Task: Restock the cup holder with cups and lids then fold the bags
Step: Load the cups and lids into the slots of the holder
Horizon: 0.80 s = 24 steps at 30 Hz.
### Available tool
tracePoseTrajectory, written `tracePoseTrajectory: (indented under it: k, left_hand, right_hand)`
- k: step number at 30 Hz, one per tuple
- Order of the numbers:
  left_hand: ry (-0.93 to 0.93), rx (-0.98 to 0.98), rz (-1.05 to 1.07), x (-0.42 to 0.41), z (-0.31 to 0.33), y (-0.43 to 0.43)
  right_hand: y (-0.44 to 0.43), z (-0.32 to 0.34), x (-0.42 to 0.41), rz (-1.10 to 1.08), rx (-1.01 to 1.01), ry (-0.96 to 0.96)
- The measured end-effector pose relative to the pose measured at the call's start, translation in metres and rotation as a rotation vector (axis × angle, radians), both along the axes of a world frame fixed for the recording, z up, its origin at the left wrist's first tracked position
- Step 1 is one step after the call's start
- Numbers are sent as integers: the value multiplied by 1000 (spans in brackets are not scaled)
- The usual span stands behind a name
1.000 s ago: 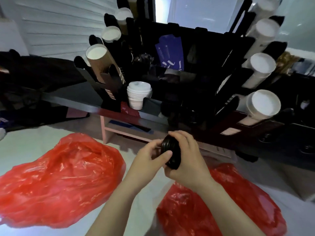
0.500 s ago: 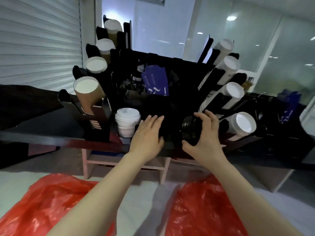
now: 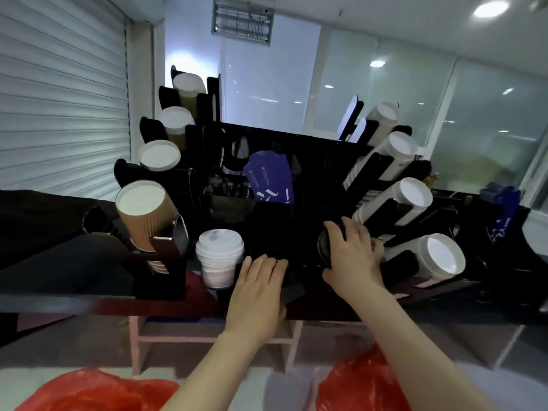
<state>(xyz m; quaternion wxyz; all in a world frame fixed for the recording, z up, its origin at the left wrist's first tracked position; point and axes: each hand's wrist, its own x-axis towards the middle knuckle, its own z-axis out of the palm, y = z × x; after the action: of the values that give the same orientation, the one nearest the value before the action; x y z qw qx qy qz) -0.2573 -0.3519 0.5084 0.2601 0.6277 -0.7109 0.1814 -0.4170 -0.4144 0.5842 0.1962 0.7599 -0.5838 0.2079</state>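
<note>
A black cup holder [image 3: 314, 161] stands on a dark counter, with brown cups [image 3: 145, 218] slanting out on its left and white cups [image 3: 415, 200] on its right. My right hand [image 3: 353, 256] grips a stack of black lids [image 3: 323, 247] and holds it at the holder's lower front. Flat on the holder's front edge lies my left hand [image 3: 258, 289], fingers straight. A stack of white lids [image 3: 219, 256] sits left of it. Two red plastic bags [image 3: 98, 391] [image 3: 361, 384] lie on the floor below.
A dark counter [image 3: 59, 277] carries the holder, on a pale wooden frame [image 3: 207, 336]. Blue packets [image 3: 269, 179] stand in the holder's middle. A rolling shutter fills the left wall; glass panels are behind. More blue packets [image 3: 504, 203] sit at the far right.
Both hands rose from over the red bags to the holder. My left hand let go of the black lids and now rests on the holder's front; my right carried the lids in.
</note>
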Motion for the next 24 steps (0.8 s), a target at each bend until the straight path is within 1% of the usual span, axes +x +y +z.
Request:
tracePoseTrajectory:
  k: [3,7,9,14,17,20,21,24]
  left_hand:
    - [31,-26,4,-2,-1,-1]
    - [50,-57,-2,-3,-2,-1]
    - [44,-71,-2,-3,-3,-1]
    - [57,-97,-8,-2,-3,-1]
    - [63,-92,-7,-2,-3,-1]
    - [71,-73,-3,-2,-2,0]
    - [72,-64,-1,-2,-2,0]
    - [67,-41,5,-2,-1,1]
  right_hand:
    - [3,-3,-3,52,-51,40]
    - [-5,0,-5,198,29,139]
    - [-14,2,-6,224,110,101]
    - [-29,-8,0,192,253,45]
    - [-35,-13,-3,250,365,52]
    - [-40,-8,-7,299,458,-10]
    - [-40,-8,-7,297,475,8]
    - [-37,-10,-6,233,474,184]
